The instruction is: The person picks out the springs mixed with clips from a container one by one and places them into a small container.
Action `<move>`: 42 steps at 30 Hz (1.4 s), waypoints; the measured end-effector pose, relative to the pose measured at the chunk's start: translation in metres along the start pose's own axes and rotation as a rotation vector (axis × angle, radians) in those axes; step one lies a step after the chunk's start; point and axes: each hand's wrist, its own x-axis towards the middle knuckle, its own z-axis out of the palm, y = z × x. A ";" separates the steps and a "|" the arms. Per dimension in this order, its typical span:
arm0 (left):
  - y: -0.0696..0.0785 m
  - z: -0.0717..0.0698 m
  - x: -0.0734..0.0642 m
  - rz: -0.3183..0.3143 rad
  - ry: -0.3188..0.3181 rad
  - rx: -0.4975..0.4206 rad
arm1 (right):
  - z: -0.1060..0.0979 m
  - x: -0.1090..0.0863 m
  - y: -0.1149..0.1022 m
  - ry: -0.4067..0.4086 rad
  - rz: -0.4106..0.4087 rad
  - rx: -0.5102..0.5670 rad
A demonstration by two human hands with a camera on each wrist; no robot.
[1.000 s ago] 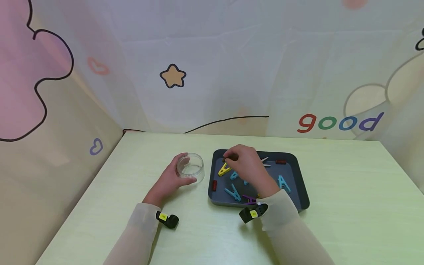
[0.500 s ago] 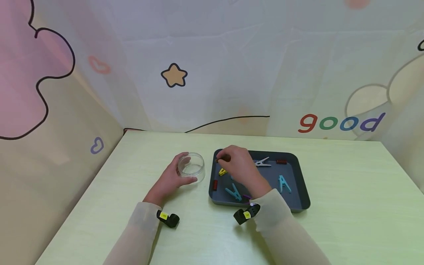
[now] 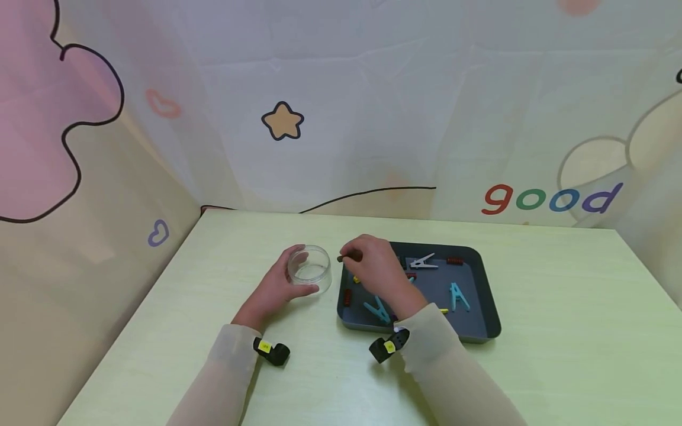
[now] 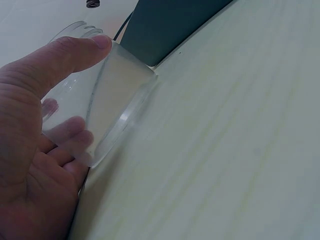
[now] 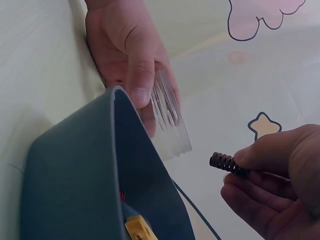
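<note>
In the head view my left hand (image 3: 272,299) grips a clear round jar (image 3: 310,275) around its side, with the thumb at the front. The left wrist view shows the jar (image 4: 120,85) close over the tabletop, and see-through with nothing visible inside. My right hand (image 3: 375,269) pinches a small dark coil spring (image 5: 225,162) between thumb and fingers, over the left edge of the dark grey tray (image 3: 487,302). One end of the spring sticks out from the fingertips toward the jar's open mouth, with a gap between them.
Inside the tray lie a white clothespin (image 3: 423,261), blue clothespins (image 3: 458,296), a yellow clothespin (image 5: 139,229) and red springs (image 3: 454,261). My right arm hides part of the tray. A patterned cloth (image 3: 367,118) stands behind the table (image 3: 559,319).
My right hand has moved left, from above the tray's inside to its left edge, carrying the spring toward the jar. The left hand and jar have stayed in place.
</note>
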 end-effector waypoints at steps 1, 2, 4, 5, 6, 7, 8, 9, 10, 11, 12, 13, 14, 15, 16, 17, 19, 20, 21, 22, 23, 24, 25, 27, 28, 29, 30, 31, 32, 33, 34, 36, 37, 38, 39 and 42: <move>0.000 0.000 0.000 -0.001 0.001 0.000 | 0.001 0.000 0.000 0.004 -0.003 0.000; 0.000 0.000 0.000 -0.001 0.001 -0.001 | 0.002 0.001 -0.001 0.007 -0.006 0.002; 0.000 0.000 0.000 -0.002 0.002 0.002 | 0.004 0.001 -0.001 0.015 -0.009 0.000; 0.000 0.000 0.000 -0.002 0.004 0.006 | 0.004 0.002 -0.002 0.017 -0.009 0.001; 0.001 0.000 0.000 -0.003 0.006 0.010 | 0.005 0.002 -0.002 0.021 -0.008 0.001; 0.001 0.000 0.000 -0.001 0.008 0.010 | 0.006 0.002 -0.003 0.023 -0.006 0.002; 0.002 0.000 0.000 0.002 0.008 0.016 | 0.006 0.002 -0.003 0.024 -0.002 0.005; 0.002 0.000 -0.001 0.003 0.009 0.022 | 0.007 0.002 -0.004 0.026 0.002 0.007; 0.003 0.000 -0.001 0.005 0.009 0.023 | 0.008 0.002 -0.004 0.026 0.005 0.009; 0.003 0.000 -0.001 0.006 0.009 0.024 | 0.008 0.002 -0.004 0.027 0.008 0.013; 0.003 0.000 -0.001 0.007 0.008 0.025 | 0.009 0.002 -0.004 0.028 0.011 0.016; 0.003 0.000 -0.001 0.009 0.008 0.027 | 0.010 0.003 -0.004 0.029 0.010 0.016; 0.002 0.000 -0.001 0.009 0.007 0.031 | 0.011 0.003 -0.004 0.029 0.008 0.018; 0.002 0.000 0.000 0.004 0.008 0.029 | 0.012 0.003 -0.004 0.030 0.007 0.017; 0.001 0.000 0.000 0.003 0.009 0.030 | 0.013 0.003 -0.005 0.032 0.004 0.016; 0.001 0.000 0.000 0.001 0.012 0.033 | 0.013 0.003 -0.005 0.033 0.000 0.015; 0.000 0.000 0.001 0.003 0.012 0.033 | 0.015 0.004 -0.006 0.034 -0.004 0.016; 0.000 0.000 0.001 0.000 0.014 0.033 | 0.015 0.004 -0.007 0.036 -0.003 0.018; -0.001 0.000 0.001 -0.001 0.017 0.032 | 0.016 0.004 -0.007 0.037 -0.004 0.019; -0.001 0.000 0.001 -0.001 0.018 0.032 | 0.016 0.004 -0.008 0.038 -0.005 0.021; -0.001 0.000 0.001 -0.002 0.017 0.029 | 0.017 0.004 -0.008 0.040 -0.008 0.023; -0.001 0.000 0.001 -0.003 0.015 0.029 | 0.017 0.004 -0.008 0.040 -0.010 0.024; -0.001 0.000 0.001 -0.008 0.017 0.029 | 0.018 0.004 -0.009 0.042 -0.014 0.023; 0.000 0.000 0.000 -0.012 0.013 0.027 | 0.019 0.005 -0.009 0.046 -0.024 0.022; 0.001 0.000 0.000 -0.015 0.011 0.027 | 0.020 0.005 -0.009 0.047 -0.028 0.022; 0.001 0.000 0.000 -0.018 0.010 0.025 | 0.021 0.006 -0.009 0.049 -0.032 0.024; 0.001 0.000 0.000 -0.020 0.010 0.024 | 0.022 0.006 -0.009 0.049 -0.034 0.025; 0.001 0.000 0.000 -0.022 0.010 0.020 | 0.022 0.007 -0.009 0.049 -0.036 0.026; 0.001 0.001 0.000 -0.023 0.011 0.019 | 0.023 0.007 -0.009 0.049 -0.036 0.030; 0.001 0.001 0.000 -0.024 0.012 0.017 | 0.024 0.008 -0.009 0.049 -0.037 0.031; 0.001 0.001 0.000 -0.019 0.012 0.016 | 0.024 0.008 -0.010 0.048 -0.038 0.034; 0.001 0.001 0.000 -0.011 0.013 0.014 | 0.026 0.009 -0.010 0.046 -0.041 0.032; 0.001 0.001 0.000 -0.009 0.014 0.013 | 0.026 0.009 -0.011 0.045 -0.041 0.033; 0.001 0.001 0.000 -0.007 0.014 0.012 | 0.027 0.009 -0.011 0.044 -0.042 0.029; 0.001 0.001 -0.001 -0.006 0.014 0.012 | 0.028 0.010 -0.011 0.042 -0.042 0.026; 0.001 0.001 0.000 -0.011 0.015 0.009 | 0.029 0.010 -0.011 0.031 -0.037 0.020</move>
